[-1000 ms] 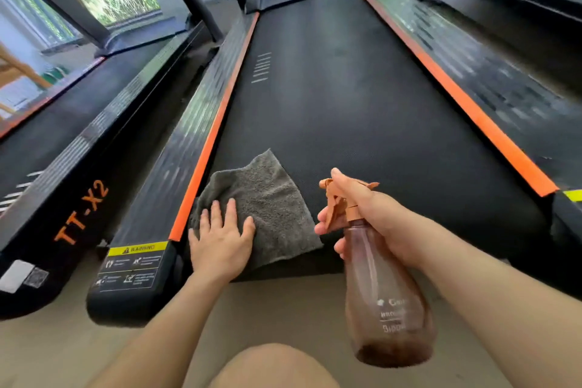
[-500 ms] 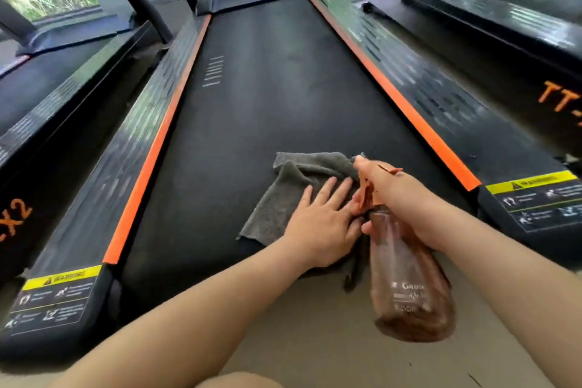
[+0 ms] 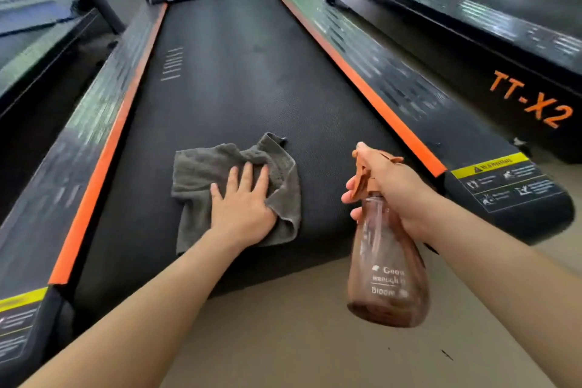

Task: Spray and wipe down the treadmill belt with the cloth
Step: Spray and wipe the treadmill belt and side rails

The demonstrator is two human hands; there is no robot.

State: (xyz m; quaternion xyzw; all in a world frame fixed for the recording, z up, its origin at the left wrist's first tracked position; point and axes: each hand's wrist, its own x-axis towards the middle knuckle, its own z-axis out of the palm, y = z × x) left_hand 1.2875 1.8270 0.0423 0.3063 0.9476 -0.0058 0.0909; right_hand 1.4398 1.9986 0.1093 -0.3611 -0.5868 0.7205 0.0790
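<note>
While left hand (image 3: 242, 208) presses flat, fingers spread, on grey cloth (image 3: 201, 173) near the treadmill belt (image 3: 245, 72) rear edge, likely for wiping pressure; right hand (image 3: 390, 186) grips spray bottle (image 3: 387, 268), nozzle aimed beltward, seemingly ready to mist.

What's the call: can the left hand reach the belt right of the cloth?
Probably yes: the left hand presses the cloth; belt beside it is bare; spray bottle in the right hand hangs clear.
</note>
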